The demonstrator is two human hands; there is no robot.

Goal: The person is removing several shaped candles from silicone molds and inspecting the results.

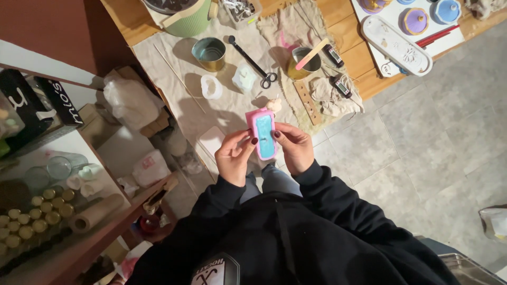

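A wooden desk point(346, 24) runs along the top, partly covered by a beige cloth point(179, 68). Below it lies a floor point(422, 148) of large grey stone tiles. At left, a dark red-brown wall point(58, 31) meets a wooden shelf point(79, 248) crowded with gold-lidded jars point(31, 219). Warm light falls on the desk and casts soft shadows.

I see a black hooded sweatshirt with a white-edged chest emblem, blue jeans, and dark red nail polish on 2 hands: left hand point(233, 157), right hand point(296, 148).
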